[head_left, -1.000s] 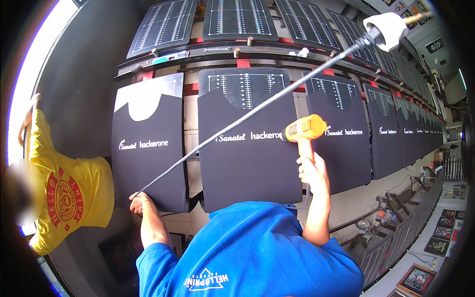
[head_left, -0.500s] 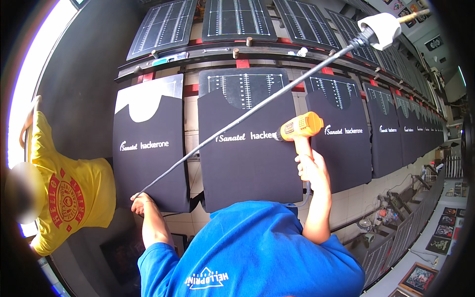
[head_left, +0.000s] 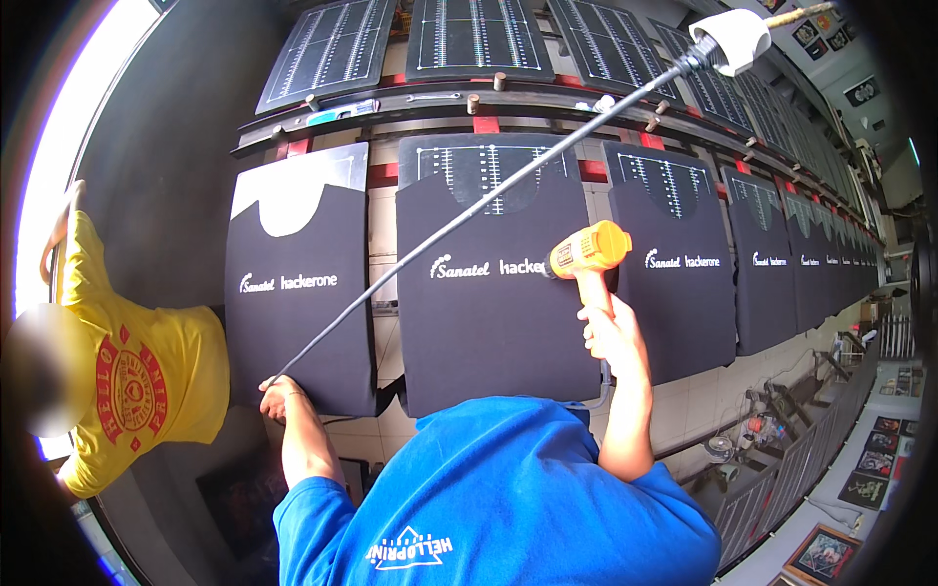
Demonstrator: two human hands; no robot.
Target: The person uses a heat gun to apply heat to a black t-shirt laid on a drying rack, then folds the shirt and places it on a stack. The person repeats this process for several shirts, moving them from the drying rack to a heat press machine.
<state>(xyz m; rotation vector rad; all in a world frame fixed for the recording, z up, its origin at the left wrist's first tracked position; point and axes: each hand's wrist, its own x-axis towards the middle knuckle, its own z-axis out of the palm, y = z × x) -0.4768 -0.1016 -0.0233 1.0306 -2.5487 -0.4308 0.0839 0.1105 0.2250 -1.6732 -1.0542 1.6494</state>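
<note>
Right hand (head_left: 611, 332) gripping a yellow heat gun (head_left: 586, 252) aimed at a black shirt (head_left: 493, 293); left hand (head_left: 283, 396) closed on the power cord (head_left: 469, 210) beside it.

A person in a yellow shirt (head_left: 137, 381) stands at the far left; more dark shirts on boards (head_left: 782, 254) run off to the right (shrinking with distance); gridded black platens (head_left: 479, 39) line the top; framed pictures (head_left: 831, 552) lie bottom right.
</note>
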